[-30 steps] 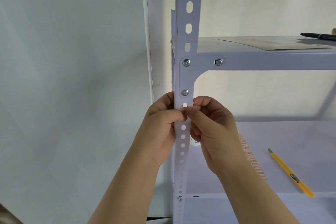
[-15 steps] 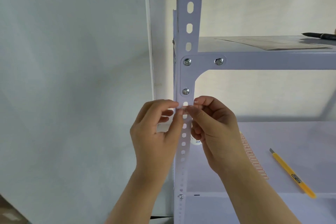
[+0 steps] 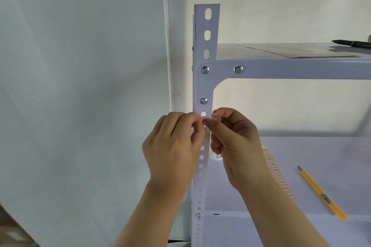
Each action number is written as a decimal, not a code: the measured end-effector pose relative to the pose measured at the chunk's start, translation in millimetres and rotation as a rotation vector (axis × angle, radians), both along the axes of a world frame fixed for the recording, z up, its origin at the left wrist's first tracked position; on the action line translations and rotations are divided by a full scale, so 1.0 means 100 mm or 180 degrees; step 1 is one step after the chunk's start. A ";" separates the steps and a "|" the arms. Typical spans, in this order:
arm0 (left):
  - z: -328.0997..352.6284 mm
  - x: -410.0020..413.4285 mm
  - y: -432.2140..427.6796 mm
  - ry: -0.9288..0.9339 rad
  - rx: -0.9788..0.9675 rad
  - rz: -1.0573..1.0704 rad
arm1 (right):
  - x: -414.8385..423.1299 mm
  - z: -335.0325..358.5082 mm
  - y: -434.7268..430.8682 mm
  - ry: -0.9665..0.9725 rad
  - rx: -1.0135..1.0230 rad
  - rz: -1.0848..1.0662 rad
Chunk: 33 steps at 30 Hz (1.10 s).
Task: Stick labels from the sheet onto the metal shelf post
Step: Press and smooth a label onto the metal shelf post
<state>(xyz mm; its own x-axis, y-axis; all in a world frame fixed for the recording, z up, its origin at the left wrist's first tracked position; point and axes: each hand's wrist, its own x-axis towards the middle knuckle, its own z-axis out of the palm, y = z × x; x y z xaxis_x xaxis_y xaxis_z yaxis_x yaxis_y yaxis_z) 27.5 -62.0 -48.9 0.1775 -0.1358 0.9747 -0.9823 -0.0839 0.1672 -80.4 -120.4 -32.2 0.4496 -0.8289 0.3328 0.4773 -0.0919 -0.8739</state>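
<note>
The pale lilac metal shelf post stands upright in the middle, with a column of punched holes. A small white label with red edging lies against the post just below the lowest bolt of the corner bracket. My left hand and my right hand meet there, thumbs and forefingers pinching the label from either side. The label sheet, printed with red-bordered labels, lies on the lower shelf behind my right wrist, partly hidden by it.
A yellow utility knife lies on the lower shelf at the right. The upper shelf holds a flat sheet of paper and a black pen. A small white container shows behind the post. A pale wall fills the left.
My left hand has let go of its wrap around the post and shifted left, its fingertips now pinching at the label. The label's red print now shows between the fingertips.
</note>
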 end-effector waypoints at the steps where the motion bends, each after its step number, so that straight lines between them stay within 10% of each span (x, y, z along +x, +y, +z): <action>1: 0.00 -0.01 0.00 -0.0009 0.0050 0.0059 | 0.00 0.00 0.00 0.0003 -0.0008 0.0000; 33: -0.08 0.03 -0.05 0.0074 0.0374 -0.0284 | -0.06 -0.02 -0.03 0.0047 -0.0043 -0.0281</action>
